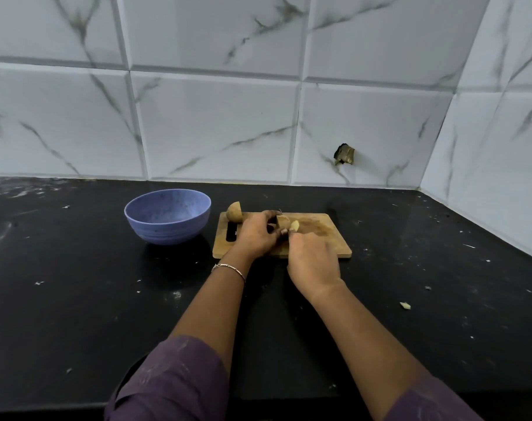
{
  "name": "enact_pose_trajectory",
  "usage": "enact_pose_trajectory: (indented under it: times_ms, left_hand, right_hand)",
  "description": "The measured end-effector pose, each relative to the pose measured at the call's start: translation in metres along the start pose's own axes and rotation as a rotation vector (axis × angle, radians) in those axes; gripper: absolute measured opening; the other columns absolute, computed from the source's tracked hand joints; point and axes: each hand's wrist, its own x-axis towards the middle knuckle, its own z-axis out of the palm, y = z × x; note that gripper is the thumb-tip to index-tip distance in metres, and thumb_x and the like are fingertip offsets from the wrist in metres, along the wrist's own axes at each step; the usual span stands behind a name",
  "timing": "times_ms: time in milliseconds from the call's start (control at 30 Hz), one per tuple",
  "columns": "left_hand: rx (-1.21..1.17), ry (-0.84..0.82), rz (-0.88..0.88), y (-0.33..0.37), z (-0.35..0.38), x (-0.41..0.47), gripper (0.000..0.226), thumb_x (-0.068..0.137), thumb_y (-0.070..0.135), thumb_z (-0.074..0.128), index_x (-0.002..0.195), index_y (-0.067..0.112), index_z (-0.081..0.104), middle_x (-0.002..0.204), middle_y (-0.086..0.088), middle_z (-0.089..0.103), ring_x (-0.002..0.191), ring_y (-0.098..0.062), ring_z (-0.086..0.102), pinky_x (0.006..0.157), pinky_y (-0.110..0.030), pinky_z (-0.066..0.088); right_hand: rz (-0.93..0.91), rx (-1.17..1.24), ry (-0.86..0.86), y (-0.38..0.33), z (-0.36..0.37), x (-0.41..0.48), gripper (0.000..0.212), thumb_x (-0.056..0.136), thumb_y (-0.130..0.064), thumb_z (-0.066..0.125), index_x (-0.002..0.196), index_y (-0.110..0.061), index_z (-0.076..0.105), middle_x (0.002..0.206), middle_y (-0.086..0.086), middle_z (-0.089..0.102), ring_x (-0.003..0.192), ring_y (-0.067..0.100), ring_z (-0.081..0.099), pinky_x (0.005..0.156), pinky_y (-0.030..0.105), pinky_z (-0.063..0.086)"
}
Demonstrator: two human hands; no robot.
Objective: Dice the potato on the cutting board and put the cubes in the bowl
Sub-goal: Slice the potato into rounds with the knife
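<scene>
While in left hand [257, 235], potato piece [283, 221]

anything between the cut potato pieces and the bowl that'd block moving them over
Only the person's own left hand, which holds the potato piece, and the potato half at the board's far left corner. The counter between board and bowl shows nothing in the way.

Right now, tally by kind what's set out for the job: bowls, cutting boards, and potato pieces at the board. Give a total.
Bowl: 1
Cutting board: 1
Potato pieces: 3 (half, chunk gripped by the left hand, slice)
Total: 5
</scene>
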Motion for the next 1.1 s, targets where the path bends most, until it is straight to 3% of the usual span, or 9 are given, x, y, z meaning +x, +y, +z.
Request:
enact_pose_trajectory:
  times_ms: [233, 467, 800, 967, 1100]
  left_hand:
    - [-0.017, -0.028, -0.009, -0.003, -0.001, 0.002, 0.057, 0.09, 0.024, 0.07, 0.142, 0.018, 0.048, 0.133, -0.003, 0.061, 0.12, -0.016, 0.058, 0.101, -0.031, 0.046]
    - [-0.049, -0.015, -0.031, -0.004, -0.001, 0.003, 0.057, 0.089, 0.021, 0.072, 0.141, 0.015, 0.049, 0.129, -0.004, 0.062, 0.118, -0.015, 0.059, 0.101, -0.03, 0.048]
    - [-0.094, -0.006, -0.041, -0.004, -0.001, 0.004, 0.057, 0.087, 0.019, 0.074, 0.139, 0.013, 0.052, 0.128, -0.004, 0.064, 0.118, -0.015, 0.059, 0.102, -0.031, 0.048]
    - [-0.071, -0.006, -0.027, -0.005, -0.001, 0.005, 0.056, 0.088, 0.019, 0.073, 0.139, 0.012, 0.052, 0.126, -0.004, 0.065, 0.117, -0.014, 0.06, 0.101, -0.028, 0.047]
    - [-0.044, -0.003, -0.023, -0.005, 0.0, 0.007, 0.055, 0.089, 0.022, 0.071, 0.139, 0.012, 0.052, 0.128, -0.004, 0.064, 0.118, -0.014, 0.06, 0.101, -0.028, 0.048]
  right_hand:
    - [0.149, 0.257, 0.035, 0.007, 0.003, -0.005, 0.048, 0.099, -0.012, 0.049, 0.147, -0.02, 0.046, 0.111, 0.002, 0.064, 0.101, 0.02, 0.061, 0.08, 0.033, 0.053]
    - [0.146, 0.425, 0.06, 0.008, 0.001, -0.016, 0.057, 0.104, -0.015, 0.041, 0.158, -0.019, 0.02, 0.116, 0.002, 0.052, 0.108, 0.019, 0.053, 0.087, 0.033, 0.049]
    - [0.094, 0.35, 0.054, 0.001, 0.0, -0.022, 0.058, 0.105, -0.018, 0.041, 0.158, -0.026, 0.019, 0.103, -0.002, 0.047, 0.089, 0.012, 0.051, 0.076, 0.03, 0.051]
    - [0.09, 0.315, 0.035, -0.001, 0.0, -0.023, 0.062, 0.104, -0.018, 0.043, 0.159, -0.026, 0.016, 0.105, -0.001, 0.046, 0.092, 0.014, 0.052, 0.079, 0.034, 0.053]
    - [0.081, 0.259, 0.031, -0.003, 0.002, -0.024, 0.065, 0.103, -0.014, 0.045, 0.16, -0.023, 0.013, 0.108, 0.001, 0.048, 0.094, 0.015, 0.053, 0.072, 0.029, 0.046]
